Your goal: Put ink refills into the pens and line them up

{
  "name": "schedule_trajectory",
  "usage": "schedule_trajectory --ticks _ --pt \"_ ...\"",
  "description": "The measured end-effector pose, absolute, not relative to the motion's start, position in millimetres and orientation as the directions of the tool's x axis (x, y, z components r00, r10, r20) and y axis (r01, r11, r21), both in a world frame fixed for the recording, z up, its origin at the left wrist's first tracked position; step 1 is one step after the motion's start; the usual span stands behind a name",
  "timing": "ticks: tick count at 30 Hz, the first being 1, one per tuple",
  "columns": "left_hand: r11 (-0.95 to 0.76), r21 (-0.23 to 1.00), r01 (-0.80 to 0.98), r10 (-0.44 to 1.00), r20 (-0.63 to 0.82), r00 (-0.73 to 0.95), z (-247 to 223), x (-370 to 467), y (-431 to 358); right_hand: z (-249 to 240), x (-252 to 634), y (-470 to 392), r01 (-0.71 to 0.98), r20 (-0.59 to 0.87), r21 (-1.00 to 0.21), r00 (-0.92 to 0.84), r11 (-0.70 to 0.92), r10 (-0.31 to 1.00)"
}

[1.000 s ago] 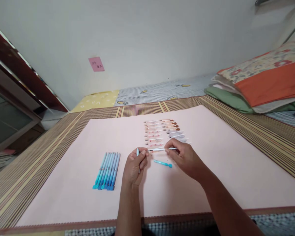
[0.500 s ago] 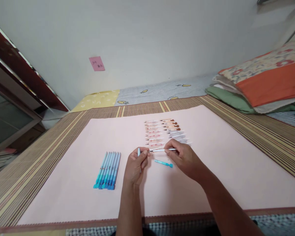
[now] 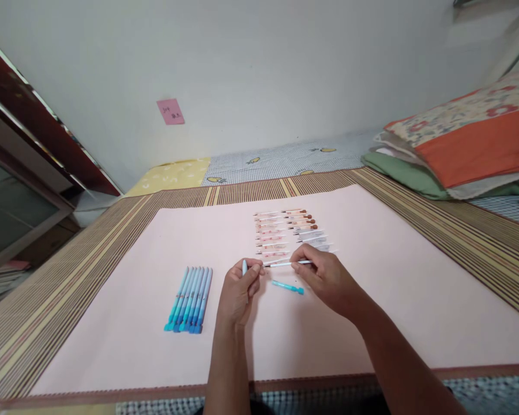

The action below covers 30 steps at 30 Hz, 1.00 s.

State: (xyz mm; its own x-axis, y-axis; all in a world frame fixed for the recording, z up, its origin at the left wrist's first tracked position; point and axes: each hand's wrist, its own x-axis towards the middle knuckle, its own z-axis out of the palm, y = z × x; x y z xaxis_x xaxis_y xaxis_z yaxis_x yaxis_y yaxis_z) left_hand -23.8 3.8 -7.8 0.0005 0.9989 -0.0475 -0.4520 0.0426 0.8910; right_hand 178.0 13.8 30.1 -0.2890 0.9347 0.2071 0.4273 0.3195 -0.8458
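My left hand [image 3: 241,283] is closed around a pale blue pen barrel [image 3: 244,267], which points up between its fingers. Its thumb and forefinger also meet the dark tip of a thin white pen refill [image 3: 279,264]. My right hand [image 3: 322,274] pinches that refill near its other end, so it lies level between both hands. Just below the refill, a turquoise pen piece [image 3: 288,287] with a flared end rests on the pink sheet [image 3: 328,357]. To the left lies a row of several blue gradient pens [image 3: 190,300], side by side.
Beyond my hands are two columns of laid-out pieces: pinkish pens or refills [image 3: 271,238] and brown-ended ones [image 3: 300,222], with greyish ones [image 3: 311,235] below. A striped mat [image 3: 99,276] surrounds the sheet. Folded bedding [image 3: 471,144] is piled at the right, against the wall.
Almost nothing differs. My right hand has shifted very slightly to the right along with its hold on the refill; my left hand stays in place.
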Motion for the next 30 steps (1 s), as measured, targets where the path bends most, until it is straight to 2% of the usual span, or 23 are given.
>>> schedule_trajectory --ticks 10,18,26,30 --pt "0.021 0.897 -0.442 0.996 -0.055 -0.064 -10 -26 6 29 182 15 0.418 0.221 -0.85 -0.272 0.321 0.937" --pt "0.042 0.906 -0.422 0.998 -0.058 -0.025 -8 -23 5 31 178 13 0.433 0.217 -0.837 -0.296 0.333 0.93" --pt "0.049 0.905 -0.423 0.997 -0.073 -0.04 -7 -22 6 25 172 14 0.423 0.118 -0.862 -0.369 0.28 0.922" --pt "0.041 0.893 -0.448 0.996 -0.074 -0.057 -8 -22 6 11 164 17 0.313 0.062 -0.922 -0.459 0.227 0.886"
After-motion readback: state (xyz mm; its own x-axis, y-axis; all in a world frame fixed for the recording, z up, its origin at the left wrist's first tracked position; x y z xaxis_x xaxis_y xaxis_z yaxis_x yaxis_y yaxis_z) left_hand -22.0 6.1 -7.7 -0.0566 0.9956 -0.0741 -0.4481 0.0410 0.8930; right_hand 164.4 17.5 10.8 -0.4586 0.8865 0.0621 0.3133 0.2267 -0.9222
